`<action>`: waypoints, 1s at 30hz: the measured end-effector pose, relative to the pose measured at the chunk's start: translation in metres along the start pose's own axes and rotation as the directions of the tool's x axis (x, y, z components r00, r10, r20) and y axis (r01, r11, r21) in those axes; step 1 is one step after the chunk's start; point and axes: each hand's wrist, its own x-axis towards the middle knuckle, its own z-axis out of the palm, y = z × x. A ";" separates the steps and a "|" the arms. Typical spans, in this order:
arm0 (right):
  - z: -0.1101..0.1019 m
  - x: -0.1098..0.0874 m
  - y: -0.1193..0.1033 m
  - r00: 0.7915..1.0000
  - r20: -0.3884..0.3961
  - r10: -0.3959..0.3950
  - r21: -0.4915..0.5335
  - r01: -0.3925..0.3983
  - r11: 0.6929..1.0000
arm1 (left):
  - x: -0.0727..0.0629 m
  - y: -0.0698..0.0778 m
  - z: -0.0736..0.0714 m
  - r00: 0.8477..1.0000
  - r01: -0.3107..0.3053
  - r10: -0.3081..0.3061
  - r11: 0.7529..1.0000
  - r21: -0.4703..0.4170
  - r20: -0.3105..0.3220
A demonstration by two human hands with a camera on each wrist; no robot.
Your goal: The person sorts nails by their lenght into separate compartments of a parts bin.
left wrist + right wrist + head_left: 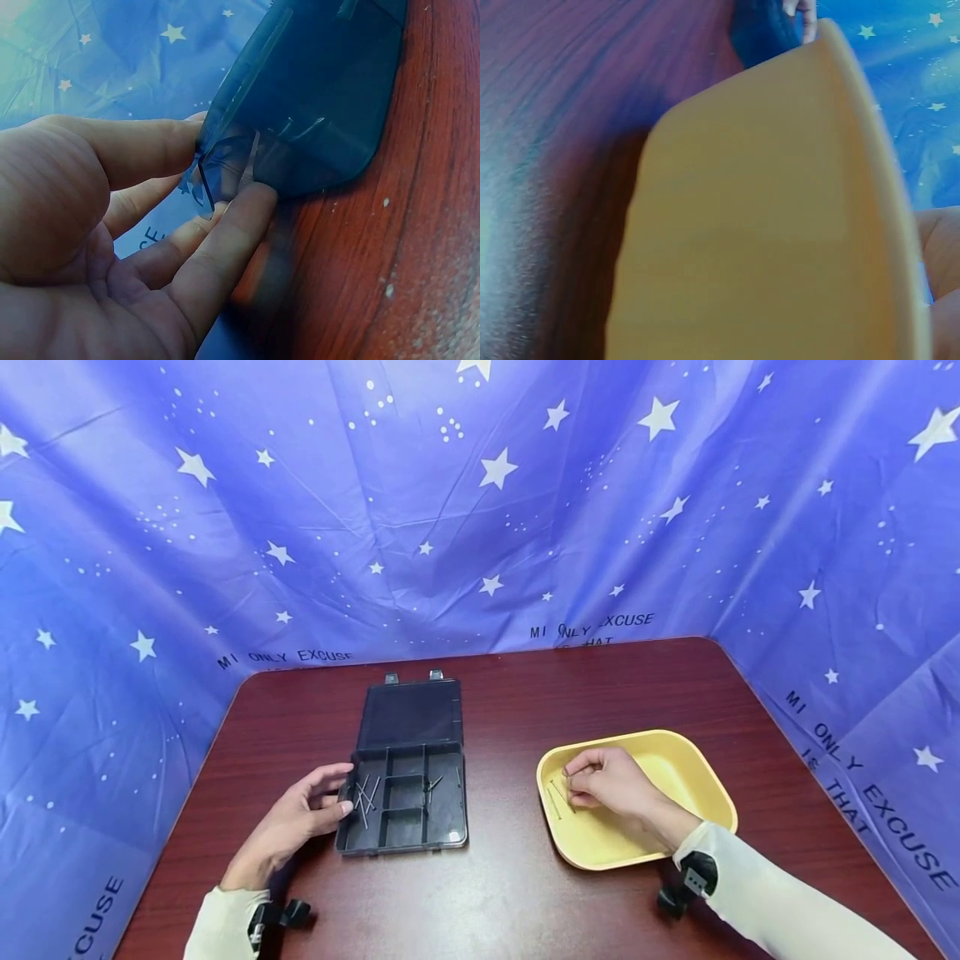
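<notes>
A black compartment box [405, 842] lies with its lid [411, 714] folded back. My left hand [303, 810] grips its left side, thumb and fingers on the edge; the left wrist view shows the fingers [225, 247] against the see-through box wall [322, 112]. Several thin nails [367, 802] lie in the long left compartment, with more small nails [432, 783] right of the middle. Inside the yellow tray [697, 768], my right hand [615, 785] has bent fingers beside a few thin nails [555, 802]. Whether its fingertips pinch a nail is unclear.
The dark red wooden table [502, 893] carries the box on the left and the tray on the right. A blue star-patterned cloth [420, 527] hangs behind and around the sides. In the right wrist view, the tray's wall [757, 202] blocks most of the right hand.
</notes>
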 end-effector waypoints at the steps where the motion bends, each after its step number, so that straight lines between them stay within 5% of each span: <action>1: -0.001 0.000 -0.002 1.000 0.005 -0.003 0.009 0.003 1.000 | 0.000 0.000 0.000 1.000 0.001 -0.001 1.000 0.000 -0.001; 15: -0.017 -0.011 -0.041 0.990 0.035 -0.138 0.093 0.134 0.987 | 0.001 0.002 -0.001 1.000 -0.006 0.006 1.000 -0.004 0.003; 30: -0.021 -0.016 -0.105 0.940 -0.001 -0.340 0.276 0.327 0.904 | -0.001 -0.001 -0.001 1.000 -0.005 0.005 1.000 -0.015 0.008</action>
